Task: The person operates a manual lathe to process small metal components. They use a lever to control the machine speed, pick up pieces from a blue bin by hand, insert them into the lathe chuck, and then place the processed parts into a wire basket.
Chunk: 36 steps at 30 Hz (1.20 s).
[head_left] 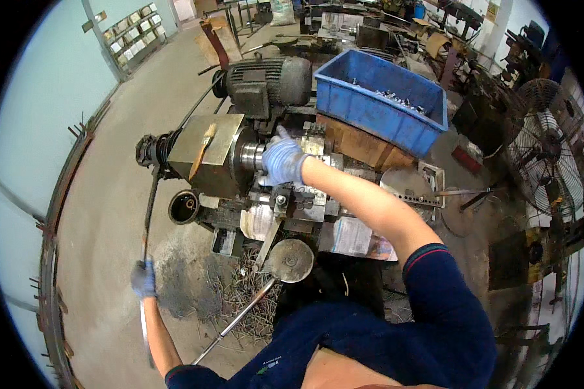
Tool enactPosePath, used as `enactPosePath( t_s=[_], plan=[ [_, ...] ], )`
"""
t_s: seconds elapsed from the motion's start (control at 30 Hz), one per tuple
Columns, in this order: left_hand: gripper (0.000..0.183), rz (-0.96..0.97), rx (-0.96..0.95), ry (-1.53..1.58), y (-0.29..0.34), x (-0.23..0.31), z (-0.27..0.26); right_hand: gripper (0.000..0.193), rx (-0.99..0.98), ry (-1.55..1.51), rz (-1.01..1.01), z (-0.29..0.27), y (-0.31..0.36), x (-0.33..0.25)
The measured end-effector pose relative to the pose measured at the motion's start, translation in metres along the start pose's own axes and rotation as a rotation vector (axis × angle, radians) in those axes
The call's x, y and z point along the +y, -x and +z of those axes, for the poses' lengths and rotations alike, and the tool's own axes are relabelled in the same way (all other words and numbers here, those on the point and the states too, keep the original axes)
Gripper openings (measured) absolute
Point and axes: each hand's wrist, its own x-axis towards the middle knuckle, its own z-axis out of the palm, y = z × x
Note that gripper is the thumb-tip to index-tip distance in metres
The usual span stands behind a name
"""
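A small lathe-like machine stands in front of me, with a boxy headstock (201, 149) and a shiny round spindle end (250, 156). My right hand (283, 159), in a blue-grey glove, is at the face of that spindle end. Its fingers curl around the front there, and what they hold is hidden. Far to the left, my gloved left hand (144, 279) is closed around a long lever rod (150, 217), which rises to the pulley end (152, 150) of the headstock. A wooden-handled brush (203, 150) lies on top of the headstock.
Behind the headstock sits a grey electric motor (266, 81). A blue bin (383, 104) with small metal parts rests on a wooden box to the right. Metal shavings (240, 298) cover the floor below the machine, near a round plate (290, 260). A fan (544, 149) stands far right.
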Motion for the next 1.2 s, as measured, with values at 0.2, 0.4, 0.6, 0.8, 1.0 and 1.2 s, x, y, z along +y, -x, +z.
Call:
enactPosePath(
  t_s=[0.2,0.4,0.6,0.8,1.0,1.2],
  plan=[
    [0.036,0.081,-0.011,0.037,0.041,0.035,-0.006,0.050,0.014,-0.121,-0.022,0.011,-0.016,0.006],
    [0.038,0.175,-0.277,0.224,-0.012,-0.033,0.037,0.047,0.108,-0.036,0.068,-0.026,0.031,0.013],
    [0.029,0.031,-0.690,0.900,-0.030,-0.003,0.029,0.048,0.395,-0.100,0.360,-0.034,0.124,0.135],
    [0.036,0.053,-0.662,0.941,-0.038,0.000,0.034,0.055,0.690,0.061,0.617,-0.007,0.167,0.200],
    [0.054,-0.111,-0.618,0.994,-0.043,-0.031,0.053,0.044,0.840,-0.274,0.710,0.042,0.298,0.165],
    [0.043,-0.180,-0.584,0.977,0.009,0.034,0.010,0.046,0.471,-0.513,1.443,0.164,0.526,0.099]
  ],
)
